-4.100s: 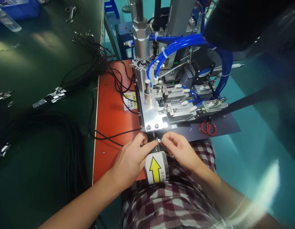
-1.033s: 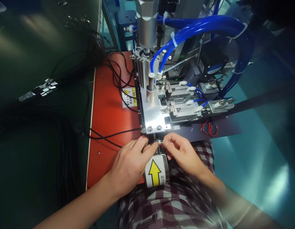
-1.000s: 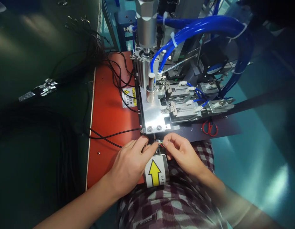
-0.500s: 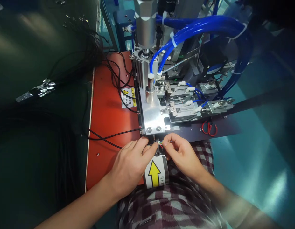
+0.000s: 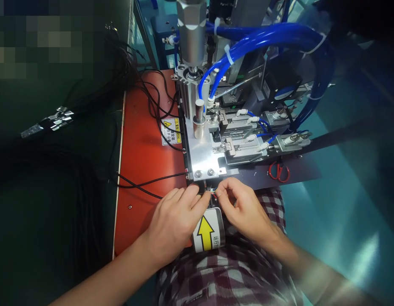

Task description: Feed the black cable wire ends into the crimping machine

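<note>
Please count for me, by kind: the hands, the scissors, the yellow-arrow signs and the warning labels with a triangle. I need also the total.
Hands: 2 (left hand, right hand)
Red-handled scissors: 1
Yellow-arrow sign: 1
Triangle warning label: 1
Total: 5

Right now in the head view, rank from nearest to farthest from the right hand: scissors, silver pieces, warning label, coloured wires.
1. Coloured wires: at the right hand
2. Scissors: ahead, right
3. Warning label: left, on red plate
4. Silver pieces: far left

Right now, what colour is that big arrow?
The arrow is yellow, edged black, clearest in the head view.
</note>
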The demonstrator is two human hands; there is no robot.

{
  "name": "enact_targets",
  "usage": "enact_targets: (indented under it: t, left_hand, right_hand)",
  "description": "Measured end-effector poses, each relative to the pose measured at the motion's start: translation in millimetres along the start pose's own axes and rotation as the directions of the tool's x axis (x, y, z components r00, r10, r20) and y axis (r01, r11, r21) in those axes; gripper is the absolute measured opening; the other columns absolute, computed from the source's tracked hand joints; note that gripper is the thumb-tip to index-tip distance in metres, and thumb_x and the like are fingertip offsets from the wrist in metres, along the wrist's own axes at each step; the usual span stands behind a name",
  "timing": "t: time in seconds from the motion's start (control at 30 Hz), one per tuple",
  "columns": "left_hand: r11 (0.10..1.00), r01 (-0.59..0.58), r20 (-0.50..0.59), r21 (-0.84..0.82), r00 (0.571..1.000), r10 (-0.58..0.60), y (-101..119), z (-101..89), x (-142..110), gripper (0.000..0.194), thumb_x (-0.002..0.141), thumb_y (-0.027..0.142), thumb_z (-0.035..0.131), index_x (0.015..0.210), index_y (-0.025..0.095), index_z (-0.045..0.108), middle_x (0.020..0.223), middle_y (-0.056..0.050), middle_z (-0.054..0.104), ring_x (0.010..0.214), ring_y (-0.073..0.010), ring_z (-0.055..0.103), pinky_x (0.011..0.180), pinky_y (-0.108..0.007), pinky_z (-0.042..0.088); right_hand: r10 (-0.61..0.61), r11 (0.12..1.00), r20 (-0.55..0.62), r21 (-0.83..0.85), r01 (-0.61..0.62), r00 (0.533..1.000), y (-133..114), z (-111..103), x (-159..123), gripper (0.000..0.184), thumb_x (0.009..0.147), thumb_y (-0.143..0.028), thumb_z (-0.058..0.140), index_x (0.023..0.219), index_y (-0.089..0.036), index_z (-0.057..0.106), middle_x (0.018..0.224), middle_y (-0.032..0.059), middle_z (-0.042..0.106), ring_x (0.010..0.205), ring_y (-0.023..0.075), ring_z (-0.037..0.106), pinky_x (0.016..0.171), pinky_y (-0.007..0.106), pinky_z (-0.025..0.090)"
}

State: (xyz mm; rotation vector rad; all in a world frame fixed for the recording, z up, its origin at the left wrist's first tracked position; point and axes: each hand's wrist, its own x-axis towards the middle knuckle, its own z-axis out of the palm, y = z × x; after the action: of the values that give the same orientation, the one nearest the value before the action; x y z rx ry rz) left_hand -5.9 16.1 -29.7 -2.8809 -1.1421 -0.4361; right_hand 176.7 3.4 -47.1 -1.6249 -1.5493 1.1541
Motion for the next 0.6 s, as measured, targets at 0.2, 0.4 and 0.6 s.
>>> enact_targets:
  t: [0.2,0.4,0.6]
  left_hand:
    - [1.0,-0.001,-0.008,-0.018,1.0,0.001,-1.0,1.4,0.2,0.028,0.092,0.012,0.041,0.106,0.014,0.065,0.079,-0.007,0.058,0.064,-0.0178,0.049,0.055,-0.028,0.039]
    - [0.999,0.002,0.012,-0.039,1.0,-0.001,-2.7,1.7,-0.6,0.029,0.094,0.013,0.039,0.107,0.015,0.064,0.08,-0.007,0.058,0.065,-0.0174,0.05,0.057,-0.027,0.041]
    - [0.998,0.008,0.023,-0.058,1.0,-0.007,-3.1,1.9,-1.0,0.029,0.094,0.014,0.038,0.109,0.015,0.063,0.081,-0.007,0.058,0.066,-0.0176,0.051,0.058,-0.028,0.043]
  right_hand:
    - [0.212,0.917,0.189,0.301,-0.262,0.959,6.2,-0.5,3.1,0.017,0.088,-0.031,0.051,0.075,-0.02,0.052,0.055,-0.0045,0.052,0.047,0.012,0.053,0.047,0.023,0.041]
    - [0.192,0.947,0.037,0.255,-0.195,0.981,4.2,-3.4,1.5,0.016,0.086,-0.034,0.057,0.087,-0.019,0.06,0.063,-0.0023,0.056,0.048,0.0109,0.05,0.046,0.023,0.041]
    - [-0.006,0.997,-0.076,0.082,0.013,0.997,4.0,4.3,-0.6,0.013,0.088,-0.025,0.052,0.077,-0.019,0.056,0.069,0.0002,0.055,0.059,0.013,0.049,0.055,0.025,0.041]
